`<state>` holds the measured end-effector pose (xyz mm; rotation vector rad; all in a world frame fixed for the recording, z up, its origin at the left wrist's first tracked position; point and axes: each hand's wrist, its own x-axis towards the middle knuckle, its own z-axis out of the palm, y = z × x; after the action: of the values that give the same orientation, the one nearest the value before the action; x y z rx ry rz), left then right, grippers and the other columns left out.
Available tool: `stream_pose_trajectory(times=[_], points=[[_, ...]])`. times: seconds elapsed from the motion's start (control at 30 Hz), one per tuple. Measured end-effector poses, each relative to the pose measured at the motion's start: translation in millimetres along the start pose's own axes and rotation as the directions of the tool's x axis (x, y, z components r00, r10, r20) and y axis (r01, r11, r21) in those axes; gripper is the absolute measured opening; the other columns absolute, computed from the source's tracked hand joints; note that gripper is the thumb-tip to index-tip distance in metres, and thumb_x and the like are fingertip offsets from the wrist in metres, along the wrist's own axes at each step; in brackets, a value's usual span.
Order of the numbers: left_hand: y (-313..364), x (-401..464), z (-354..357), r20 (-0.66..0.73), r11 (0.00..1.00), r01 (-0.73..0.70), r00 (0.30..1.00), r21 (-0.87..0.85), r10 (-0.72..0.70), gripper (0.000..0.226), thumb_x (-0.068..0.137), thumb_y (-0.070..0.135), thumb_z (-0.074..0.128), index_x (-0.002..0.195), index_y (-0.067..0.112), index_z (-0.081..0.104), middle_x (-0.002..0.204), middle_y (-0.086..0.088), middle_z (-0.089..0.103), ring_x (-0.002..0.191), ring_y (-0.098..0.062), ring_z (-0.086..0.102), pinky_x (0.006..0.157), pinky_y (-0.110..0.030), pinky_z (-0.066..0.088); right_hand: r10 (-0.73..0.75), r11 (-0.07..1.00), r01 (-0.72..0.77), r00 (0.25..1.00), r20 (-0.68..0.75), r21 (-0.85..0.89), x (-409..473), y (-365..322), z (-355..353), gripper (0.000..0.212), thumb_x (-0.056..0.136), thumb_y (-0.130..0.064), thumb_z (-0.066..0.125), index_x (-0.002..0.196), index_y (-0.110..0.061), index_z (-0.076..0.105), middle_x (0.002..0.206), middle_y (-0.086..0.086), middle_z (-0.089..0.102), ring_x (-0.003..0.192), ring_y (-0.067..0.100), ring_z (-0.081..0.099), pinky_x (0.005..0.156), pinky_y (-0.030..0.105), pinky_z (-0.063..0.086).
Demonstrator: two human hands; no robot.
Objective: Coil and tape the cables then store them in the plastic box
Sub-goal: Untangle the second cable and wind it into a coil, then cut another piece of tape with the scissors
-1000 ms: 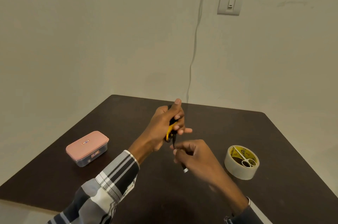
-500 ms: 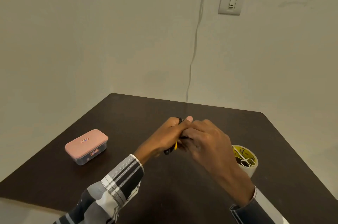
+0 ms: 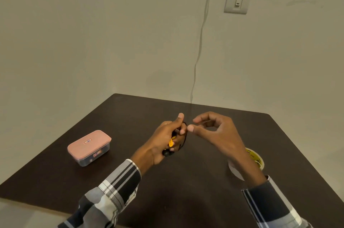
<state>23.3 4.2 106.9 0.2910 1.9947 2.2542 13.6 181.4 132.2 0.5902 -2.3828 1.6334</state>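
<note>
Head view, from the left side of the dark tabletop (image 3: 195, 181) to the right: a plastic box (image 3: 89, 147) with a pink lid sits near the left edge, its lid on and nothing touching it. Well to its right, over the middle of the tabletop, the left hand (image 3: 165, 141) has its grip closed round a small bundle of black cable (image 3: 183, 139) with a yellow part showing between the fingers; the thumb stands up above the bundle and a dark loop hangs out beside the palm. Just beside it, the right hand (image 3: 216, 131) is raised with fingers loosely curled and thumb and forefinger drawn toward each other. It may be pinching a thin strand of the cable, but none can be made out clearly, so whether this grip holds anything cannot be told. Near the right edge, partly hidden behind the right wrist, stands a roll of tape (image 3: 256, 159).

The step in hand looks like coiling: the cable is gathered in the left hand and not yet taped. The next move probably calls for the left hand to keep the loops pinched tight while the right brings the last loose end round, then reaches to the tape. The box would then need opening.
</note>
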Motion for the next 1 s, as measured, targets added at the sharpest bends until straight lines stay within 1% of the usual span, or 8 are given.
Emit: stream_pose_trajectory(times=[0.17,0.3,0.53,0.63,0.7,0.8,0.87,1.0], points=[[-8,3,-4,-0.01,1.0,-0.01,1.0,0.008,0.01,0.043,0.091,0.052,0.059,0.064,0.019,0.05,0.048,0.003,0.029,0.04,-0.009,0.023,0.044,-0.023,0.021,0.121,0.992,-0.125,0.982,-0.145,-0.018,-4,20,-31,0.011,0.082,-0.034,0.079,0.083,-0.023,0.075,0.081,-0.008,0.074,0.075,0.005,0.068,0.067,0.025,0.051],[-23,10,-1,-0.016,1.0,0.001,1.0,-0.012,-0.001,0.04,0.082,0.052,0.069,0.075,0.013,0.061,0.049,0.005,0.031,0.041,-0.008,0.026,0.041,-0.019,0.026,0.149,0.935,-0.219,0.956,-0.252,-0.279,-9,39,-72,0.01,0.087,-0.036,0.074,0.083,-0.027,0.072,0.081,-0.01,0.071,0.076,0.005,0.067,0.067,0.024,0.05],[-56,39,36,-0.11,0.991,0.08,0.992,0.108,-0.068,0.041,0.08,0.037,0.079,0.099,0.001,0.072,0.054,0.006,0.039,0.045,-0.007,0.032,0.043,-0.019,0.03,0.356,0.582,-0.369,0.917,-0.182,-0.725,-31,77,-111,0.012,0.089,-0.03,0.072,0.082,-0.034,0.063,0.092,-0.009,0.07,0.082,0.008,0.064,0.069,0.03,0.054],[-67,51,53,-0.127,0.971,0.099,0.989,0.217,-0.072,0.025,0.084,0.032,0.076,0.102,0.014,0.076,0.059,0.009,0.054,0.055,-0.005,0.047,0.048,-0.015,0.037,0.406,0.526,-0.383,0.898,-0.171,-0.759,-36,85,-113,0.006,0.089,-0.032,0.072,0.092,-0.029,0.069,0.1,-0.006,0.071,0.088,0.013,0.066,0.069,0.029,0.05],[-74,55,59,-0.108,0.955,0.09,0.992,0.283,-0.062,0.032,0.084,0.031,0.076,0.113,0.018,0.072,0.083,0.002,0.071,0.073,-0.004,0.059,0.058,-0.015,0.043,0.431,0.53,-0.377,0.891,-0.141,-0.76,-37,88,-112,0.011,0.089,-0.033,0.072,0.098,-0.026,0.07,0.105,-0.004,0.071,0.09,0.015,0.065,0.067,0.027,0.047],[-85,60,71,-0.043,0.933,0.097,0.995,0.346,-0.088,0.047,0.081,0.029,0.079,0.121,0.007,0.066,0.108,-0.013,0.072,0.081,-0.011,0.068,0.071,-0.019,0.048,0.45,0.545,-0.383,0.884,-0.125,-0.746,-37,92,-111,0.017,0.089,-0.034,0.073,0.102,-0.024,0.07,0.108,-0.003,0.07,0.091,0.015,0.065,0.067,0.025,0.047],[-92,58,79,-0.014,0.912,0.092,0.995,0.4,-0.094,0.055,0.077,0.029,0.082,0.12,0.0,0.064,0.098,-0.013,0.074,0.083,-0.012,0.072,0.083,-0.025,0.051,0.443,0.553,-0.383,0.887,-0.128,-0.74,-37,95,-111,0.02,0.088,-0.035,0.073,0.103,-0.023,0.07,0.108,-0.003,0.07,0.09,0.014,0.065,0.064,0.023,0.045],[-104,56,85,0.01,0.847,0.072,0.996,0.526,-0.091,0.073,0.068,0.039,0.087,0.133,0.024,0.058,0.077,-0.006,0.073,0.076,-0.011,0.072,0.09,-0.032,0.056,0.433,0.559,-0.38,0.892,-0.131,-0.737,-33,100,-107,0.021,0.088,-0.038,0.073,0.102,-0.023,0.071,0.108,-0.002,0.07,0.089,0.013,0.063,0.063,0.022,0.044]])
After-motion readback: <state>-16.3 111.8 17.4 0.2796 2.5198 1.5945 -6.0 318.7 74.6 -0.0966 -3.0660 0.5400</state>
